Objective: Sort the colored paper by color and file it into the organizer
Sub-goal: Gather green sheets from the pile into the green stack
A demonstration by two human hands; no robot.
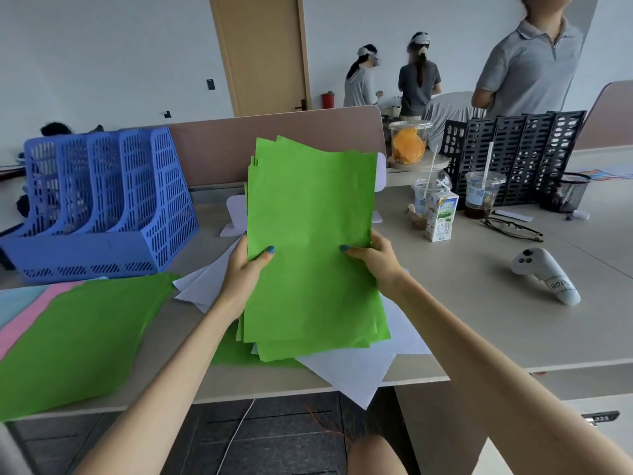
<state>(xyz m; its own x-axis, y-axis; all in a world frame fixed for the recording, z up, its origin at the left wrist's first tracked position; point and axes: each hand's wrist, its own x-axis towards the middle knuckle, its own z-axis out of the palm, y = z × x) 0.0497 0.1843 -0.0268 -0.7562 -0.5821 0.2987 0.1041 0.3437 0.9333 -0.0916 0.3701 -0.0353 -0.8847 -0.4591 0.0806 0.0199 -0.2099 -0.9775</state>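
Observation:
A stack of green paper point(310, 214) stands tilted up over the middle of the desk, its lower edge near the desk. My left hand point(246, 269) grips its left edge with the thumb on the front. My right hand point(373, 258) grips the right edge the same way. Under the stack lie white sheets point(349, 371) and more green paper. At the left lies another green sheet point(78, 334) over pink paper point(30, 317) and light blue paper point(15, 299). The blue organizer point(102, 204) stands at the back left; its slots look empty.
A milk carton point(440, 214), two plastic cups and glasses point(513, 228) sit to the right. A white controller point(544, 275) lies further right. A black organizer point(513, 149) and mesh pen cup point(567, 192) stand behind. A divider panel point(274, 138) backs the desk. Several people stand beyond.

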